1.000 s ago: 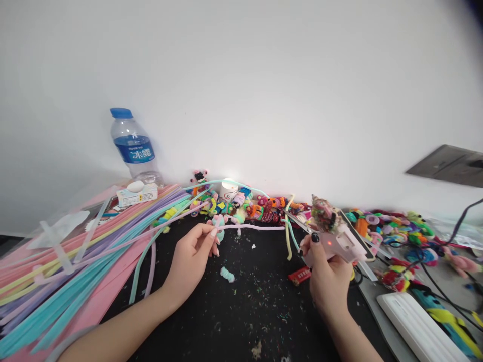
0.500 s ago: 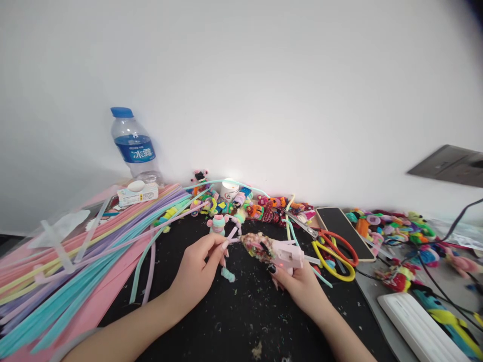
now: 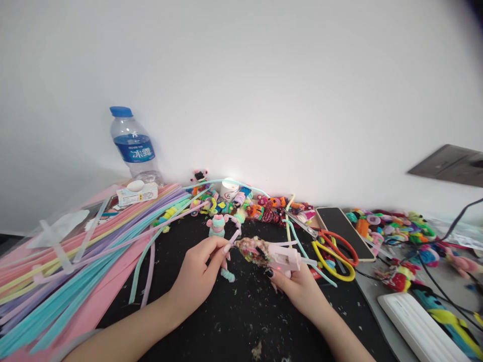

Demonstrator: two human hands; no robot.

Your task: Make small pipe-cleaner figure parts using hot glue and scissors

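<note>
Over the black mat, my left hand (image 3: 202, 264) is closed in a pinch on a short lilac pipe cleaner (image 3: 234, 236), which points up and right from the fingertips. My right hand (image 3: 296, 286) is wrapped round a pale pink hot glue gun (image 3: 285, 257) with a small red light. Its front is crusted with coloured fluff, and the nozzle points left, close to the lilac piece; whether they touch I cannot tell. Just behind my left hand stands a mint and pink pipe cleaner figure (image 3: 217, 226). A mint fuzzy piece (image 3: 227, 275) lies below the left fingertips.
Bundled pastel pipe cleaners (image 3: 94, 256) cover the left side. A water bottle (image 3: 134, 146) stands by the wall. Scissors (image 3: 334, 251) and a phone (image 3: 345, 234) lie right of the glue gun. Further right are a white power strip (image 3: 420, 327) and cables.
The glue gun has shifted slightly left and down, its nozzle nearer my left fingertips. The lilac pipe cleaner shows at a slightly different angle. My left hand has barely moved.
</note>
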